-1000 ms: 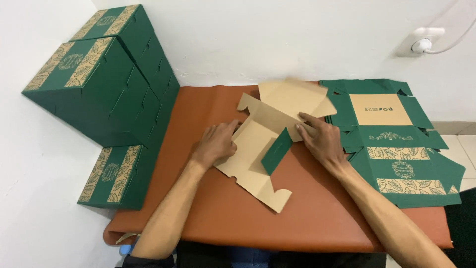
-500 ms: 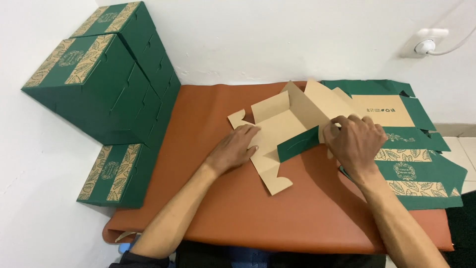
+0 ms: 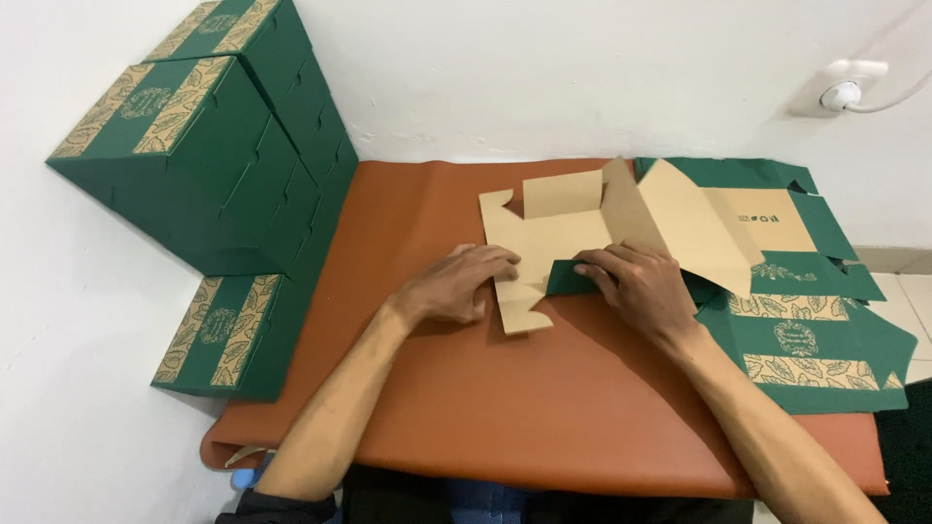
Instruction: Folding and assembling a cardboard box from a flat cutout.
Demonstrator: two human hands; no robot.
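A flat die-cut cardboard box blank (image 3: 544, 233), tan inside and green outside, lies partly folded on the brown mat (image 3: 505, 408). My left hand (image 3: 456, 286) presses its near left flap down, fingers spread on the tan card. My right hand (image 3: 636, 286) pinches a green side flap (image 3: 568, 278) folded up along the near edge. A large tan panel (image 3: 694, 223) stands tilted up behind my right hand.
A stack of flat green blanks with gold leaf bands (image 3: 806, 330) lies at the right of the mat. Assembled green boxes (image 3: 204, 136) are piled at the left against the wall, one lower box (image 3: 233, 335) beside the mat. A wall socket (image 3: 845, 92) sits at upper right.
The blank has been folded further: side panels came up. My right hand moved left and lower along the green flap, and my left hand shifted slightly toward the near left flap.
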